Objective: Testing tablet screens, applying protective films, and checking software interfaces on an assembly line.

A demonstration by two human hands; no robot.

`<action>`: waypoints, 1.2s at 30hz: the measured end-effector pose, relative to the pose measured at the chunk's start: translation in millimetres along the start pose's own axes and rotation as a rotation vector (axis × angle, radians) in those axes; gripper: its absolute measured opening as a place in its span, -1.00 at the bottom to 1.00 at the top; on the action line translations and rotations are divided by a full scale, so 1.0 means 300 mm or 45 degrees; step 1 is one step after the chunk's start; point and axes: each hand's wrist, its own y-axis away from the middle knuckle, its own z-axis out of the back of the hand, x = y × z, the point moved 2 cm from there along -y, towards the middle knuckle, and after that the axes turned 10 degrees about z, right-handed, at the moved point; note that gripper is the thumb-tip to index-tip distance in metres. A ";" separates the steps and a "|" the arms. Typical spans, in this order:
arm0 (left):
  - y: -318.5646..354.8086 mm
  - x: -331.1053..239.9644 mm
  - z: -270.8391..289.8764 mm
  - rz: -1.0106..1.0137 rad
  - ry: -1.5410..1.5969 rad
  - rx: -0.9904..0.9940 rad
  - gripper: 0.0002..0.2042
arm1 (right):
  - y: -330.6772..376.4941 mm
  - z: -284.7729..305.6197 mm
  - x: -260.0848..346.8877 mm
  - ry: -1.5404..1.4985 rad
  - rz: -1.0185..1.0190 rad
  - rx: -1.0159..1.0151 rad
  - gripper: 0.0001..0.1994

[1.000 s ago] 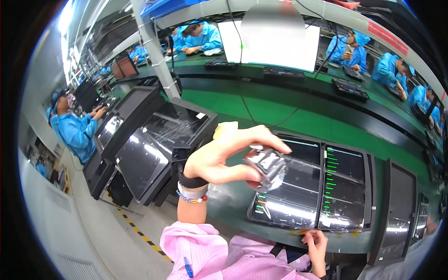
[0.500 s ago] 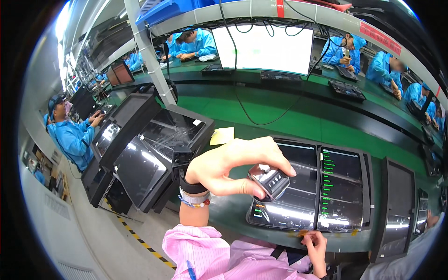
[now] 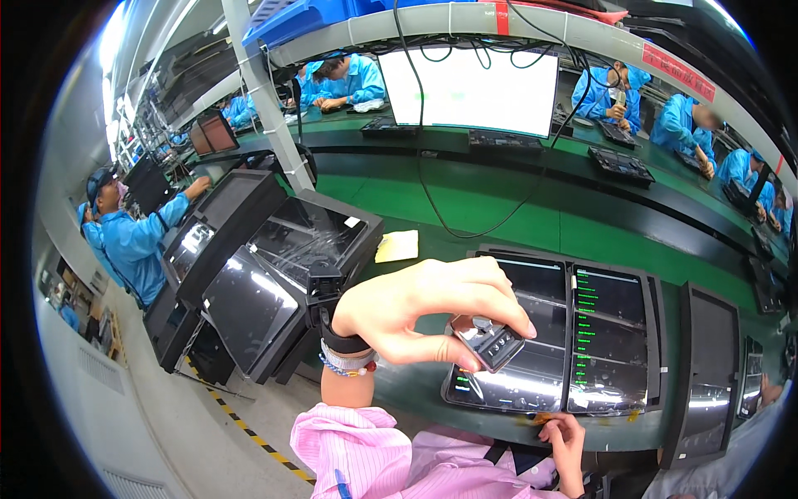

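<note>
My left hand (image 3: 424, 312) is closed around a chrome tally counter (image 3: 489, 339), with the thumb on its near side and the fingers over its far side. The counter is above a black tablet (image 3: 515, 387) with a lit screen, covering part of it. Beside that tablet lies a second one (image 3: 611, 337), showing a column of green text lines. At the near edge of the tablets, my right hand (image 3: 565, 441) has its fingertips pinched at a small amber strip (image 3: 546, 417).
Stacked black trays with film-covered panels (image 3: 258, 291) stand at the left. A yellow paper slip (image 3: 397, 246) lies on the green bench. Another black tray (image 3: 706, 366) leans at the right. A cable (image 3: 432, 183) hangs ahead. Co-workers in blue sit across the bench, and one (image 3: 133, 237) is at the left.
My left hand has shifted slightly right and down, and the tally counter has tilted. My right hand has barely moved. The co-worker at the left now stretches an arm out over the trays.
</note>
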 end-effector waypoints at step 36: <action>0.111 0.113 -0.040 0.452 -0.029 -0.173 -0.63 | -0.003 -0.089 0.094 -0.299 -0.086 -0.083 -0.71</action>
